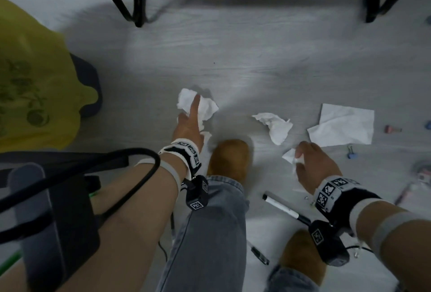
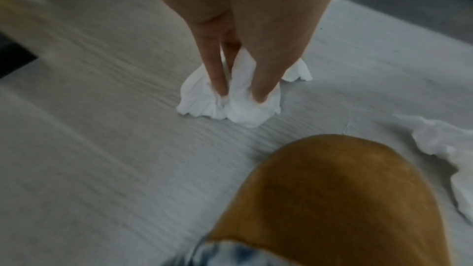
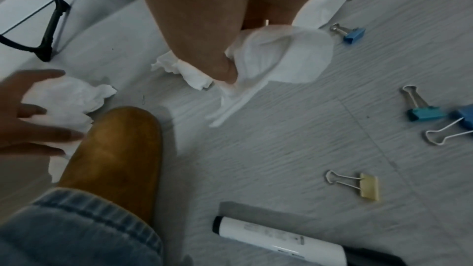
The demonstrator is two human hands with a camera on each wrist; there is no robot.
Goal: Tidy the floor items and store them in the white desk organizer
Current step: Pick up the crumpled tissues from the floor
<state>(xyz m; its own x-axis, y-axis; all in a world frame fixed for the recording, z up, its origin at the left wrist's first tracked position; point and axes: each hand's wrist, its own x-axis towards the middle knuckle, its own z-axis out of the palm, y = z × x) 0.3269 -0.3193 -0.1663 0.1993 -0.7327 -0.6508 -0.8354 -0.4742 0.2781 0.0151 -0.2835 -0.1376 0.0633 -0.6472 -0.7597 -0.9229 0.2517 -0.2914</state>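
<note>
A crumpled white tissue [image 1: 205,107] [image 2: 204,98] lies on the grey floor, and my left hand [image 1: 193,109] [image 2: 240,96] presses straight fingers [image 2: 217,76] down onto it, bunching it between them. My right hand [image 1: 300,156] grips another crumpled tissue [image 1: 290,156] [image 3: 281,58] just above the floor, with the thumb [image 3: 222,66] curled onto it. A third crumpled tissue [image 1: 276,127] and a flatter sheet [image 1: 345,126] lie between and beyond the hands. The white desk organizer is not in view.
My brown slippers [image 1: 229,158] stand between the hands. A black-and-white marker [image 1: 282,207] [image 3: 276,238], a second pen [image 1: 258,254] and several binder clips [image 3: 368,188] [image 3: 424,113] [image 1: 349,151] lie to the right. A yellow bag [image 1: 30,77] is at the left, a black-legged table [image 1: 137,4] ahead.
</note>
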